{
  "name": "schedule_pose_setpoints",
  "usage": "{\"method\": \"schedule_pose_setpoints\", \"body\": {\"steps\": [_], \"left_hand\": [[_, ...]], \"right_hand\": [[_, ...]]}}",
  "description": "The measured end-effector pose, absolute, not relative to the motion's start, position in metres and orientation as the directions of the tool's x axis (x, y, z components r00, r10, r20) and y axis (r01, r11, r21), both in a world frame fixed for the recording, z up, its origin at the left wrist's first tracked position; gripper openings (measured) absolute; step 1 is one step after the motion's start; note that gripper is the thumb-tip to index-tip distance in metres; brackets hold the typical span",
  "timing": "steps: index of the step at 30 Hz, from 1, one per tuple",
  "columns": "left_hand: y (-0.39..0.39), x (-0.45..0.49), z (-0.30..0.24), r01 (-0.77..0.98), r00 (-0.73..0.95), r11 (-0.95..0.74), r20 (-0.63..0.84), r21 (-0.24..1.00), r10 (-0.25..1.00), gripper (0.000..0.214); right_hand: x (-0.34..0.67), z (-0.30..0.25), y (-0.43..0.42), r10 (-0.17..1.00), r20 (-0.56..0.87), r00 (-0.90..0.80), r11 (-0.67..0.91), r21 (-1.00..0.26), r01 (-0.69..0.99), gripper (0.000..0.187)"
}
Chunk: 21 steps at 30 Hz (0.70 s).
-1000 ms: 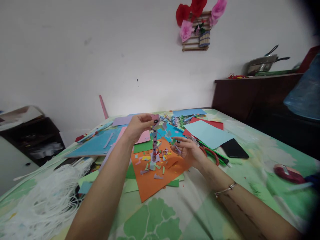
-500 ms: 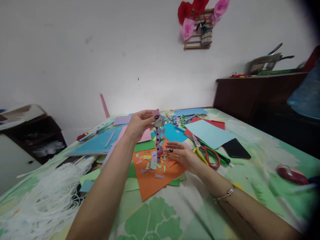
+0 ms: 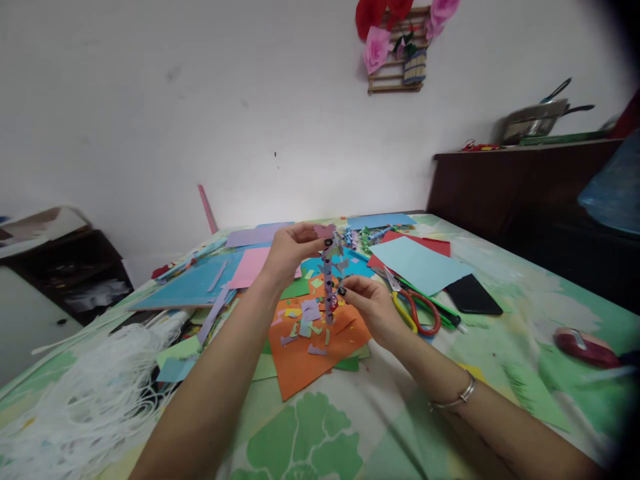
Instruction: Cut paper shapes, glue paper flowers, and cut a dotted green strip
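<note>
My left hand [image 3: 290,250] is raised over the table and pinches the top of a purple paper strip [image 3: 328,277] with dark dots, which hangs straight down. My right hand [image 3: 367,303] pinches the lower part of the same strip between thumb and forefinger. Below the strip lies an orange sheet [image 3: 310,357] strewn with several small paper scraps. Red and yellow scissors [image 3: 415,310] lie just right of my right hand.
Coloured paper sheets cover the table with its green flowered cloth [image 3: 310,440]: blue [image 3: 193,283], pink [image 3: 250,267], light blue [image 3: 417,267]. A black phone [image 3: 473,303], a red object [image 3: 585,347], a white string bundle [image 3: 85,400] and a dark sideboard [image 3: 520,180] surround them.
My right hand moved left from beside the scissors and closed on the lower part of the strip. My left hand shifted the strip a little to the right.
</note>
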<state>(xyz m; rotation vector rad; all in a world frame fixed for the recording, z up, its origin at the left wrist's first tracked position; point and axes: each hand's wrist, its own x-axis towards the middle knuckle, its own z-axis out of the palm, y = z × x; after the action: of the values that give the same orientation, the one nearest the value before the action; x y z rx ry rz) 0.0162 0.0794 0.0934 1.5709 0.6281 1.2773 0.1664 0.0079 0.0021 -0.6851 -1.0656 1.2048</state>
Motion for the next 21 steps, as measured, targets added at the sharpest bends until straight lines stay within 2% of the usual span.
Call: {"method": "schedule_pose_setpoints", "body": {"steps": [13, 21], "left_hand": [[0.0714, 0.0246, 0.0928, -0.157, 0.276, -0.411, 0.44, 0.898, 0.855, 0.032], [0.0759, 0.0224, 0.0921, -0.192, 0.245, -0.397, 0.435, 0.898, 0.866, 0.031]], "right_hand": [[0.1658, 0.0019, 0.0076, 0.958, 0.285, 0.001, 0.265, -0.887, -0.377, 0.02], [0.168, 0.0033, 0.0087, 0.973, 0.231, 0.0, 0.207, -0.873, -0.442, 0.021]]}}
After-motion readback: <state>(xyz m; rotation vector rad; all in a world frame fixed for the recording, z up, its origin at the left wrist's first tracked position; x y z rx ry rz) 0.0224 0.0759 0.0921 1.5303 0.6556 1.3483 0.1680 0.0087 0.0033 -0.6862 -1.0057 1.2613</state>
